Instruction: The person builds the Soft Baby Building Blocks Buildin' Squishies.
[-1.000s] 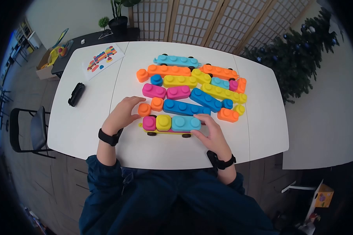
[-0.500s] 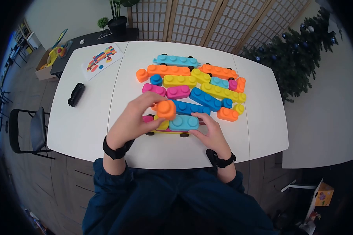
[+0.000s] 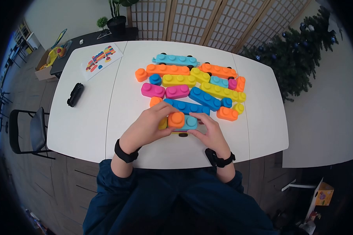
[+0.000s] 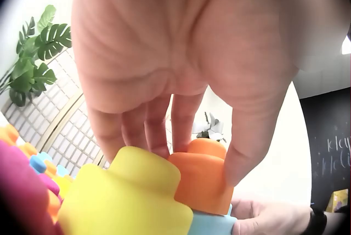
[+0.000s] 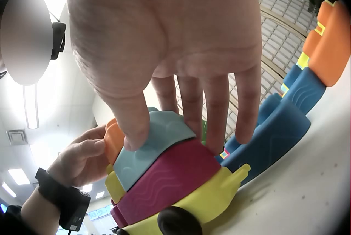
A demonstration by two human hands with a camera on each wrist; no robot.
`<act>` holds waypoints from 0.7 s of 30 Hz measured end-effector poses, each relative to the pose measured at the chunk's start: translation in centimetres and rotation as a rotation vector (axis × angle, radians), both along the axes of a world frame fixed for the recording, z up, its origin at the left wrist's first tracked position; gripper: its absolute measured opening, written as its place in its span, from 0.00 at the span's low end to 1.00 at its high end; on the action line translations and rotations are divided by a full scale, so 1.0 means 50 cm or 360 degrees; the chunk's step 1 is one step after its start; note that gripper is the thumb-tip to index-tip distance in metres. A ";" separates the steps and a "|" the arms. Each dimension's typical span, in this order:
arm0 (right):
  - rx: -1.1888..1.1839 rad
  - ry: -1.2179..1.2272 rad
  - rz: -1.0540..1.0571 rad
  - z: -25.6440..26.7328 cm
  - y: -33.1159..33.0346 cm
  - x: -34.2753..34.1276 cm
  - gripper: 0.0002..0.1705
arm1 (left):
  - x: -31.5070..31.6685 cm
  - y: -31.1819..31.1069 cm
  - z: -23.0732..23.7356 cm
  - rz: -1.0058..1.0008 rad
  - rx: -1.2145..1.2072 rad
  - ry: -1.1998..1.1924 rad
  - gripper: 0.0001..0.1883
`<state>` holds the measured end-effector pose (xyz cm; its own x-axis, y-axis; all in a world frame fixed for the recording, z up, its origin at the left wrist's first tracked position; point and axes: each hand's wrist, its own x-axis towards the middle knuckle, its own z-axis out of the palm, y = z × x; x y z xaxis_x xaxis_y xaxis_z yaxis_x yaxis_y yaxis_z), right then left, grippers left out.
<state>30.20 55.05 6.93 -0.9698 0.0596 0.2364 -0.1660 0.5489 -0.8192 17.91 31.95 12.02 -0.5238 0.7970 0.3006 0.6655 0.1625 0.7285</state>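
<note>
My left hand [image 3: 147, 125] pinches a small orange block [image 3: 176, 120] between thumb and fingers. That block sits over the left stud of a light blue two-stud block [image 3: 190, 122], right at its top face. With thumb and fingers on opposite sides, my right hand [image 3: 211, 135] holds the light blue block's right end. Beneath it lie a magenta block [image 5: 170, 180] and a yellow wheeled base [image 5: 214, 196] with black wheels. A yellow one-stud block [image 4: 118, 196] stands just left of the orange one. From the head view, my left hand hides the left end of this car.
Beyond the hands lie loose blocks, including a long blue block [image 3: 184, 105] and a pink block [image 3: 177, 91]. Light blue [image 3: 176, 60] and orange [image 3: 217, 71] wheeled bases stand farther back. A picture sheet [image 3: 102, 62] and a black case [image 3: 75, 94] lie at left.
My left hand has picked up the orange block from the table behind the car's left end and carried it right, onto the light blue block. My right hand has stayed at the light blue block.
</note>
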 end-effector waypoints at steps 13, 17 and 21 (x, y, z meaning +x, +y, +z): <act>0.0010 -0.0021 -0.0009 0.000 0.000 0.000 0.32 | -0.053 -0.016 -0.005 0.0084 0.0171 -0.0083 0.22; 0.0016 -0.0016 -0.0018 -0.003 0.000 0.001 0.32 | -0.131 -0.028 -0.041 0.0118 -0.0184 0.0193 0.19; 0.0034 -0.0031 -0.0020 -0.001 0.000 0.000 0.32 | -0.160 -0.016 -0.076 0.0131 -0.0314 0.0317 0.17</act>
